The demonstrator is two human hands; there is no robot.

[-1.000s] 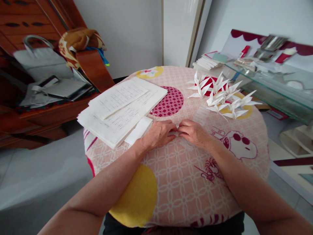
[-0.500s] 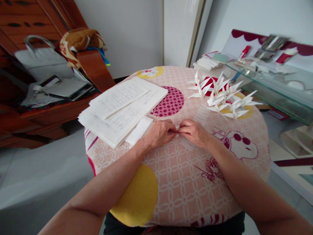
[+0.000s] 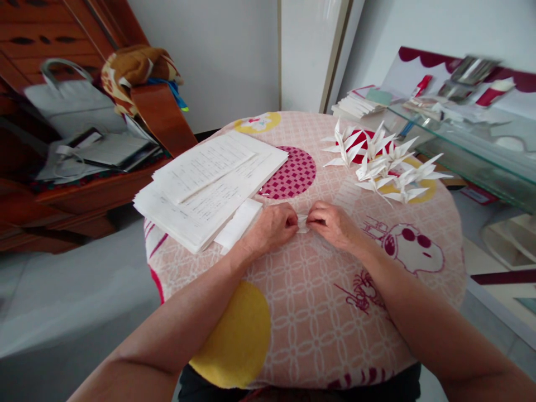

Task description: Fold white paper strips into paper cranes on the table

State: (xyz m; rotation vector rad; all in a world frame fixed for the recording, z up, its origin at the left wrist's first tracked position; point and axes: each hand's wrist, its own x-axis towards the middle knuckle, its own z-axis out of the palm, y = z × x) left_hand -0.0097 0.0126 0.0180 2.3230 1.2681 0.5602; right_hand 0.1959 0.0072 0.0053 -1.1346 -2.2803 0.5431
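Both my hands rest near the middle of a round table covered in a pink patterned cloth point(image 3: 318, 312). My left hand point(image 3: 272, 226) and my right hand point(image 3: 333, 223) are closed, pinching a small folded piece of white paper point(image 3: 302, 223) between their fingertips. Most of that paper is hidden by my fingers. A group of several finished white paper cranes point(image 3: 385, 162) lies on the cloth beyond my right hand. A thick stack of printed sheets point(image 3: 209, 184) lies to the left, with a small white slip point(image 3: 238, 223) beside my left wrist.
A wooden desk point(image 3: 84, 190) at the left carries a grey bag point(image 3: 71, 103) and papers, with a chair back point(image 3: 163, 117) draped in cloth. A glass shelf point(image 3: 477, 151) with clutter stands at the right, and a stack of small papers point(image 3: 355, 103) behind the table.
My fingertips have drawn slightly apart, so a little more of the white paper shows between them. The arms have stayed in place.
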